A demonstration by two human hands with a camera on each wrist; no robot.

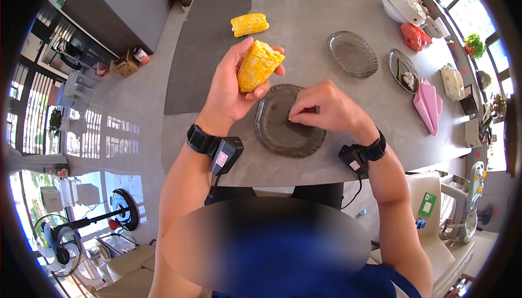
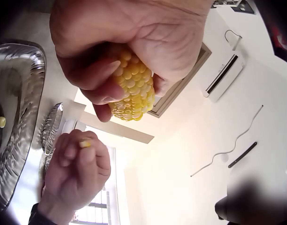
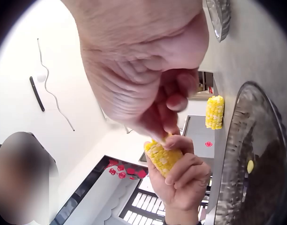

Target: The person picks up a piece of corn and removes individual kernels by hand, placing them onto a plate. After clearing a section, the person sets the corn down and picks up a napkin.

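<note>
My left hand (image 1: 231, 78) grips a short piece of corn cob (image 1: 260, 67), its cut end tilted up, left of the dark clear plate (image 1: 272, 140). Over that plate, my right hand (image 1: 329, 108) pinches a single corn kernel (image 2: 85, 142) between thumb and forefinger. One loose kernel (image 3: 250, 166) lies on the plate, as the right wrist view shows. Beyond the left hand, a second piece of corn cob (image 1: 249, 24) rests on its side on the table's dark grey strip (image 1: 209, 53).
Further right on the table (image 1: 304, 4) are an empty oval glass plate (image 1: 352, 54), a smaller plate (image 1: 398, 59) with food on it, and a pink cloth (image 1: 428, 108). A red plastic bag (image 1: 415, 37) and a white container (image 1: 403, 4) stand at the far right.
</note>
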